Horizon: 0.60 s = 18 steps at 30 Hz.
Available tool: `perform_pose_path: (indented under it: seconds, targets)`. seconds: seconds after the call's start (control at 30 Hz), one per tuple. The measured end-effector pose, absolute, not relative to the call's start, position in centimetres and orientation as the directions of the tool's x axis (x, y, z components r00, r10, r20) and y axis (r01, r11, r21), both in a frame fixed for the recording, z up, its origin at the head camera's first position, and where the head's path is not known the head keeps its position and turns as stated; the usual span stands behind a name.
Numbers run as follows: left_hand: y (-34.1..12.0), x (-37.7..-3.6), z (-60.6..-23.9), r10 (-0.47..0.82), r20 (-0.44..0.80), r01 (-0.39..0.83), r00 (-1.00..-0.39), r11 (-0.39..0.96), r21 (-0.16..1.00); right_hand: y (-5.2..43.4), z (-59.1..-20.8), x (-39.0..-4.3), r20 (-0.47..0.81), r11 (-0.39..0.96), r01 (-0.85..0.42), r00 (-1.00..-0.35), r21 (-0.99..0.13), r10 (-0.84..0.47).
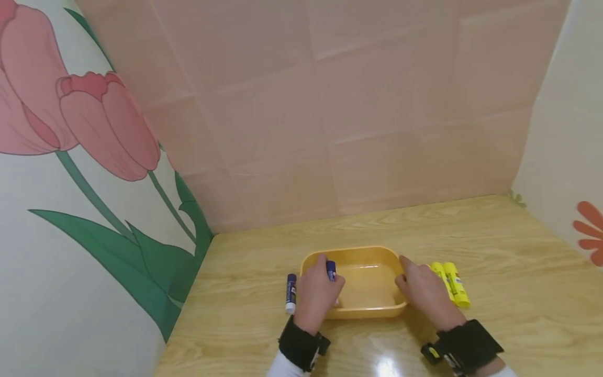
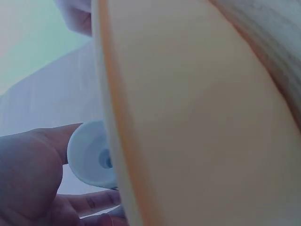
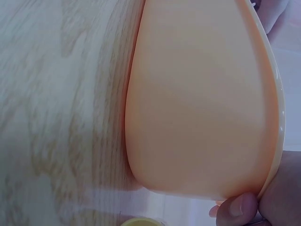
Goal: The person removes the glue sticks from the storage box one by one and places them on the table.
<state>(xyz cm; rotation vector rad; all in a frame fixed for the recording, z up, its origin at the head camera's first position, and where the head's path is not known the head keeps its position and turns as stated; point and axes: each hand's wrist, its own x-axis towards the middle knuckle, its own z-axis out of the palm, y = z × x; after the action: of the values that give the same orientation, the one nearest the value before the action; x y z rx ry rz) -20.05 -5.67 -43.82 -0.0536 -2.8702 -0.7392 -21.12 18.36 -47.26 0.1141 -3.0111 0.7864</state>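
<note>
My left hand (image 1: 316, 290) pinches a blue glue stick (image 1: 331, 270) over the left part of a yellow plastic tray (image 1: 367, 312). In the left wrist view, the stick's round white end (image 2: 87, 153) sits between thumb and fingers, partly hidden behind the tray wall. On the tray's right side, my right hand (image 1: 424, 288) grips the rim, its thumb (image 3: 237, 209) showing at the tray corner in the right wrist view. A second blue glue stick (image 1: 291, 293) with a white end lies on the table just left of the tray.
Yellow glue sticks (image 1: 456, 285) lie side by side right of the tray, partly hidden by my right hand. The wood-grain table (image 1: 254, 262) meets a pinkish sheet (image 1: 330, 131) at the back. A tulip-printed panel (image 1: 85, 262) stands left, a pale wall (image 1: 565, 131) right.
</note>
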Motion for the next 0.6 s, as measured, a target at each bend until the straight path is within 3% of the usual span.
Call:
perform_pose_path:
  seconds: [0.6]
  targets:
    - [-8.9, -19.7, -41.0, -0.098, 0.027, -0.070, -0.995, 0.858, 0.508, 18.3, -47.2, -21.1, 0.039, 0.869, -0.075, -0.997, -0.489, -0.065]
